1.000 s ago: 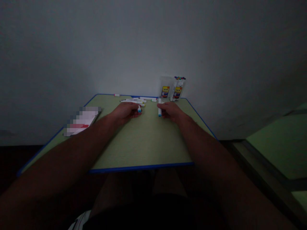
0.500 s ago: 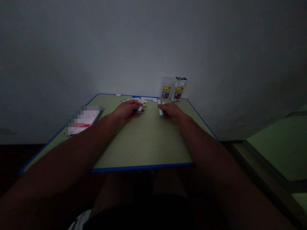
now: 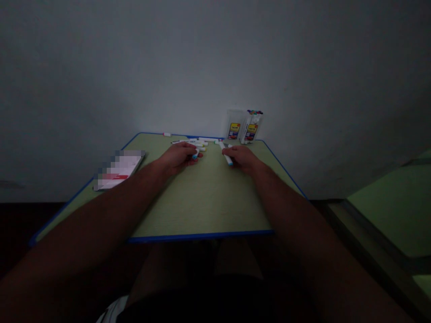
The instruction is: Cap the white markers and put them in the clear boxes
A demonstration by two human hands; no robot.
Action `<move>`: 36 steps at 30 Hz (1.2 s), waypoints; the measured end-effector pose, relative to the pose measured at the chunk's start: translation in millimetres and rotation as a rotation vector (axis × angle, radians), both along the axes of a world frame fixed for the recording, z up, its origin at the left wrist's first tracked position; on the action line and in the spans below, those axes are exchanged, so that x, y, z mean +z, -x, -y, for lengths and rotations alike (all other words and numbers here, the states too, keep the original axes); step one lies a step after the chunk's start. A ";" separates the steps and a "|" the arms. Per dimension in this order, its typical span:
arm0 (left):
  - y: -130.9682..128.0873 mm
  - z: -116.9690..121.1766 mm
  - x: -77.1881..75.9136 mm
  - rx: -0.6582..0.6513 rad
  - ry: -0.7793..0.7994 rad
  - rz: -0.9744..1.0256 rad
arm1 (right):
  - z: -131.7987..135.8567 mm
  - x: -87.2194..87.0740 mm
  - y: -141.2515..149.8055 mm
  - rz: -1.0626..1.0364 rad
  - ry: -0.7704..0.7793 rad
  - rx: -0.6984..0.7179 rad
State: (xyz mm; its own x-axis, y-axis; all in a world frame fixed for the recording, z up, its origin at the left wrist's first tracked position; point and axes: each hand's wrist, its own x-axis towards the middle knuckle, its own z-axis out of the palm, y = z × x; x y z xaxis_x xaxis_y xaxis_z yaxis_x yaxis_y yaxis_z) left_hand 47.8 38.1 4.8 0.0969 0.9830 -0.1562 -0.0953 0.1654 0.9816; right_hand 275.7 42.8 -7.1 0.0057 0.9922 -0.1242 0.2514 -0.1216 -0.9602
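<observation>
My left hand (image 3: 178,155) is closed on a short white piece with a blue end (image 3: 195,154), which looks like a marker cap; the fingers cover part of it. In my right hand (image 3: 241,156) is a white marker (image 3: 225,153) with a blue end, held between thumb and fingers and slanting with the blue end toward me. A gap separates the two hands above the far half of the table. Just beyond my left fingers lie several loose white markers (image 3: 203,149), partly hidden by the hand.
The pale green table (image 3: 202,202) has a blue edge and touches the wall. At the back right stand a clear case (image 3: 234,130) and another case filled with markers (image 3: 251,128). A flat item (image 3: 117,172), partly pixelated, lies at left. A pink-ended piece (image 3: 167,134) lies far back.
The marker in my right hand has turned, its blue end swinging to the right. The piece in my left hand has tilted slightly. Both hands stay nearly in place.
</observation>
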 end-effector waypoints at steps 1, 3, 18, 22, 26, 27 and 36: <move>0.6 -0.8 -0.4 0.001 -0.004 0.008 | -1.5 -1.4 -1.2 0.023 -0.017 -0.009; 1.9 -1.9 -1.1 -0.002 -0.014 0.013 | -3.4 -2.9 -3.2 0.062 -0.050 -0.030; 8.8 -9.6 -4.4 0.113 -0.057 0.011 | 0.7 4.9 -6.0 -0.043 -0.033 0.001; 10.5 -10.5 -3.3 0.138 -0.063 -0.005 | 1.8 7.2 -7.5 -0.073 -0.038 -0.046; 12.6 -10.4 -3.1 0.134 -0.064 -0.010 | 3.0 8.4 -9.0 -0.119 -0.042 -0.049; 12.9 -10.2 -3.1 0.132 -0.063 -0.014 | 2.9 8.2 -9.1 -0.124 -0.043 -0.051; 9.6 -8.0 -3.2 0.106 -0.061 -0.002 | 2.3 5.1 -8.8 -0.144 -0.061 0.022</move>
State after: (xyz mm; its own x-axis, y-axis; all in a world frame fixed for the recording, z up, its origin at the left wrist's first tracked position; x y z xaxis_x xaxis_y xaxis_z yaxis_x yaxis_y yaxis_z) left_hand 38.1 46.1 1.6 -0.0088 0.9954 -0.0959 -0.1069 0.0944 0.9898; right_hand 284.5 40.4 -2.0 -0.0295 0.9977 -0.0614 0.1128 -0.0577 -0.9919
